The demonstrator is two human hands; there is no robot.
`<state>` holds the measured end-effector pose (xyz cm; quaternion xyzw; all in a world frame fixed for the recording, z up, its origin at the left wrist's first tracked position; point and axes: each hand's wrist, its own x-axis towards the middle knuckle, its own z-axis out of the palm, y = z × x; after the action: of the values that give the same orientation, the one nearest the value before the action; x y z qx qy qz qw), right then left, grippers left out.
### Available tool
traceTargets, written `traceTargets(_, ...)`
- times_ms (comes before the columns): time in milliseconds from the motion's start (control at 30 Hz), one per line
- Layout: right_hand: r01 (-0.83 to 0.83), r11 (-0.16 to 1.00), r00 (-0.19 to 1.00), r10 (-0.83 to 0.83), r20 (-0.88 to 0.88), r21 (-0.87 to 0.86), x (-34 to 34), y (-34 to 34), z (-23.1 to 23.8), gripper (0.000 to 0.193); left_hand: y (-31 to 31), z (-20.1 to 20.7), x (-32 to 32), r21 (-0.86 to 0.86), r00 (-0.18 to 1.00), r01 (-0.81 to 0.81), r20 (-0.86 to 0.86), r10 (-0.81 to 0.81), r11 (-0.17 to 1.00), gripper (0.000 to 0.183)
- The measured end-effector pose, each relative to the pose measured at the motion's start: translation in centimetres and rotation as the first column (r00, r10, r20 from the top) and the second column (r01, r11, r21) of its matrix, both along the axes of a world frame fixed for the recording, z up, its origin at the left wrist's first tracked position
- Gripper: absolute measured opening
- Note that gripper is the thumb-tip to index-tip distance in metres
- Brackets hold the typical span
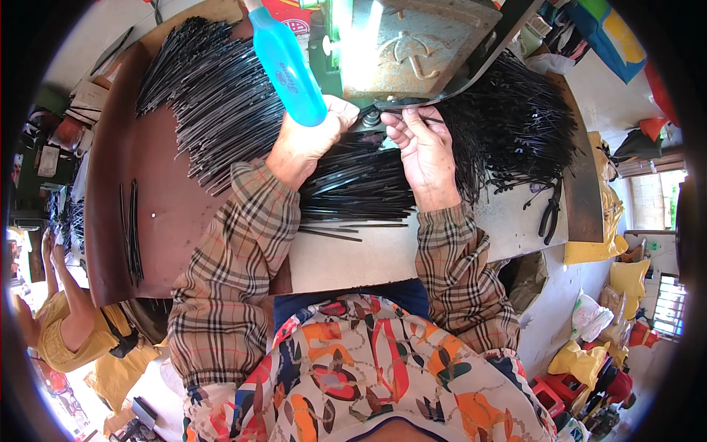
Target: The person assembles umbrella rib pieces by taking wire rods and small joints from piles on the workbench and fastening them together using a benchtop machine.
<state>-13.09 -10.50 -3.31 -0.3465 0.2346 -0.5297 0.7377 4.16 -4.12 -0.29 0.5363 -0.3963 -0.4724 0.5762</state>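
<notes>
My left hand (313,140) is closed in front of the machine, its fingertips close to a small metal roller (370,116). What it grips is hidden by the hand and by a blue plastic bottle-shaped thing (289,66) that overlaps it. On the other side of the roller, my right hand (426,151) pinches a thin black strap (436,119) between thumb and fingers. The machine (420,48) has a worn metal head, with a glaring lamp (357,44) beside it. Many black straps (357,180) lie below and between my hands.
A wide pile of black straps (228,96) covers the left tabletop; a tangled one (515,125) lies at right. A black-handled tool (550,214) rests near the right edge. Several straps (131,232) lie apart at left. Another person (70,324) works beyond the left edge.
</notes>
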Motion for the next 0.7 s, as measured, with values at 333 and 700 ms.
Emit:
traceTargets(333, -0.015, 0.999, 0.993, 0.019, -0.118, 0.028, -0.4, 0.1, 0.5, 0.014, -0.6, -0.4, 2.4, -0.022, 0.961, 0.237, -0.143, -0.238, 0.971, 0.015)
traceTargets(700, 0.015, 0.999, 0.987, -0.010, -0.162, 0.029, 0.1, 0.2, 1.2, 0.016, -1.4, -0.6, 3.4, 0.014, 0.948, 0.310, -0.077, -0.308, 0.951, 0.030)
